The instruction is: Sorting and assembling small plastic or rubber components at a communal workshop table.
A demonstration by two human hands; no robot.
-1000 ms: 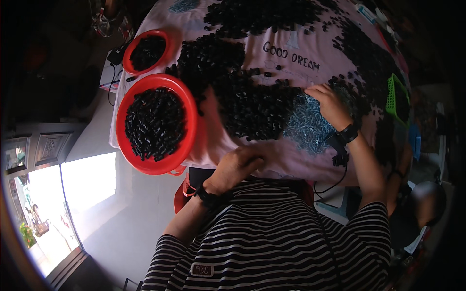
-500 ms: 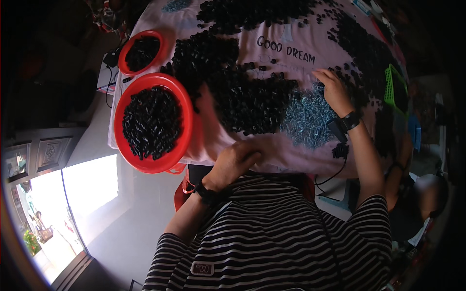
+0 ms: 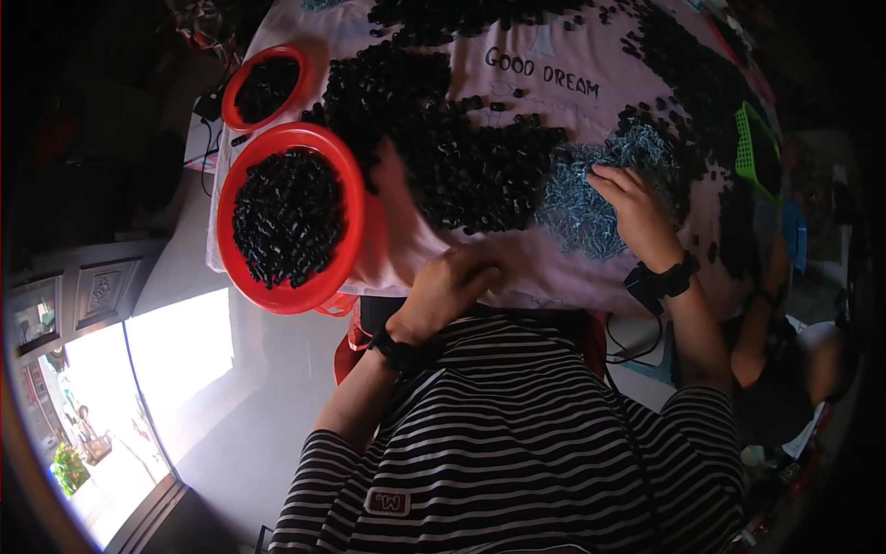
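Observation:
My right hand (image 3: 641,217) lies over a pile of small, thin blue-grey pieces (image 3: 577,208), its fingers stretched out and the fingertips on the pile. The exact kind of these pieces is too fine to tell. Part of the pile spreads beyond the hand, next to black pieces. My left hand (image 3: 448,291) rests at the near edge of the cloth-covered table with fingers curled in; anything inside it is hidden. Just beyond it lies a broad heap of small black pieces (image 3: 484,175), short and tube-like.
Left of the heap stands a large red basin (image 3: 353,217) full of black pieces, with a smaller red basin (image 3: 302,74) behind it. A green basket (image 3: 743,143) sits at the right edge. More black pieces cover the pink cloth (image 3: 554,115). Another person (image 3: 775,388) is at the right.
My right hand has come down and a little nearer onto the blue-grey pile. Some of those pieces now lie farther back and to the right. My left hand stays at the table edge.

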